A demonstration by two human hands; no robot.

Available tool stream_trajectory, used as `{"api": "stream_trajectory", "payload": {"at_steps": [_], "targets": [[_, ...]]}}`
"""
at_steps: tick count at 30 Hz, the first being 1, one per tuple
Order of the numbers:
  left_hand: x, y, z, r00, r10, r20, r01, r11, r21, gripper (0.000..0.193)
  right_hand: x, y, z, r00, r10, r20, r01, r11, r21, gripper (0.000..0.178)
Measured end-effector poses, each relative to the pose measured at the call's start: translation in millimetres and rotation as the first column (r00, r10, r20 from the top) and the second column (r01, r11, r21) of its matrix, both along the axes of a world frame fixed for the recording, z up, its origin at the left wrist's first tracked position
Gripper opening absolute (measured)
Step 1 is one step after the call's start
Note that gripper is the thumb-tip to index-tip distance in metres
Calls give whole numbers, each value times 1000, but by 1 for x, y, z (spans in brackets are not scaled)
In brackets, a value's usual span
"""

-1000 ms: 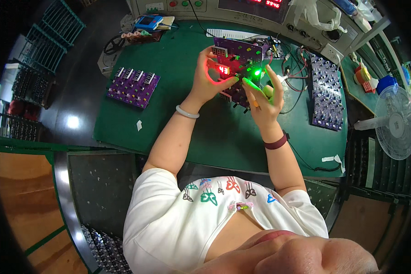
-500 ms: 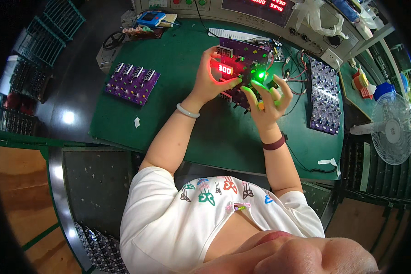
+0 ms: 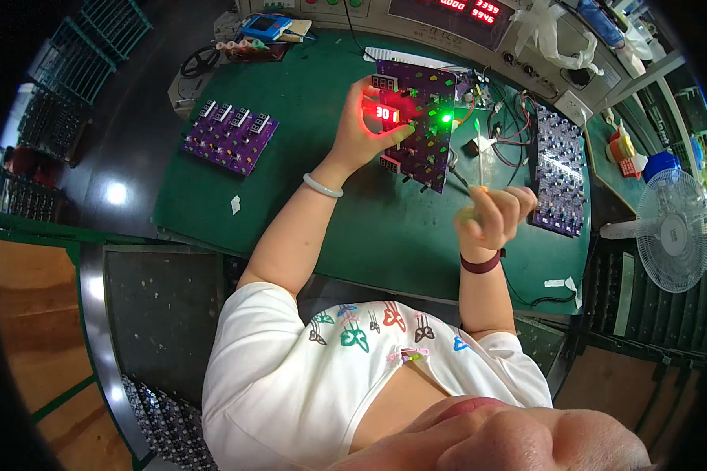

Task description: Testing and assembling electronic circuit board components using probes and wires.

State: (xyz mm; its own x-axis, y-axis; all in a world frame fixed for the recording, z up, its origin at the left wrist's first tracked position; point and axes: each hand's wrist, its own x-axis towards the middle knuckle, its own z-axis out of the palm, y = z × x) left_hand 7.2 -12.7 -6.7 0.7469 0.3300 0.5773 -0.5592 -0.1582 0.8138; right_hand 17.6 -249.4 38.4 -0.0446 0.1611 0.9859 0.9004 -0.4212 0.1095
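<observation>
A purple circuit board is held up on edge in my left hand, thumb across its face and fingers behind its left edge. Red digits glow on the display beside the thumb, and a green light shines near the right edge. My right hand is apart from the board, below and right of it, its fingers curled in. A slender dark thing shows by its fingertips; whether they grip it is unclear. Behind that hand lie red and black wires.
Another purple board lies on the green mat at left. Several joined boards lie along the right edge. A grey instrument with red readouts stands at the back, a blue device back left. A fan stands far right.
My right hand has come off the board, moved down and right, and its fingers have curled. My left hand still holds the board. The glowing digits have changed.
</observation>
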Motion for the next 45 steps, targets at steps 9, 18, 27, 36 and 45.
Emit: {"api": "stream_trajectory", "payload": {"at_steps": [9, 18, 27, 36, 45], "targets": [[-3, -1, 3, 999, 37, 8, -37, 998, 41, 86, 2, 23, -6, 947, 240, -211, -276, 948, -160, 26], [-4, -4, 4, 980, -187, 66, 194, 974, -120, 90, 5, 27, -9, 909, 303, -287, -345, 932, -108, 28], [-4, -1, 0, 964, -264, 18, 263, 947, -183, 93, 5, 28, -9, 862, 358, -358, -405, 912, -62, 28], [0, -1, -5, 962, -270, 39, 273, 952, -136, 94, 6, 28, -11, 851, 340, -401, -397, 915, -66, 29], [-6, -4, 3, 964, -265, 8, 263, 954, -145, 92, 5, 30, -9, 827, 331, -454, -398, 916, -57, 32]]}}
